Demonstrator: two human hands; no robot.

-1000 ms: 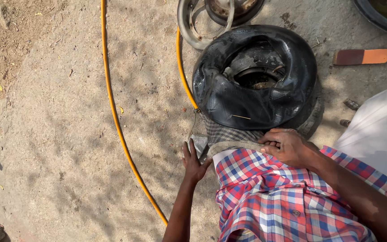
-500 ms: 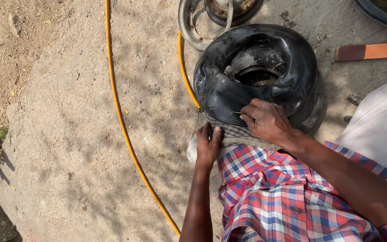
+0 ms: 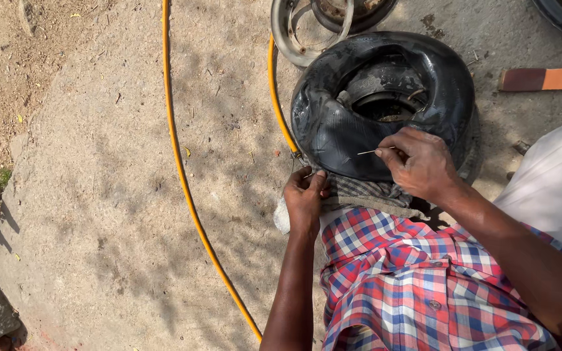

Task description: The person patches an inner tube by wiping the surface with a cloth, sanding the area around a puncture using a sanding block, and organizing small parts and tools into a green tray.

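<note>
A black inflated inner tube (image 3: pixel 333 123) lies on the concrete ground in front of me, over a grey checked cloth (image 3: pixel 359 194). My right hand (image 3: pixel 417 162) rests on the tube's near side and pinches a thin pale stick (image 3: pixel 371 152) between thumb and fingers. At the tube's lower left edge my left hand (image 3: pixel 304 201) is closed around the valve end, where the yellow hose (image 3: pixel 280 110) meets the tube. My red, white and blue checked shirt (image 3: pixel 411 286) fills the bottom right.
A long loop of the yellow hose (image 3: pixel 180 162) runs across the concrete. A metal wheel rim (image 3: pixel 300 32) lies behind the tube. An orange and brown flat block (image 3: pixel 541 79) lies at the right. Bare soil (image 3: pixel 8 78) lies at the left.
Both hands moved up from my lap to the tube. The right hand now pinches a thin stick on the tube, and the left has closed at the valve end.
</note>
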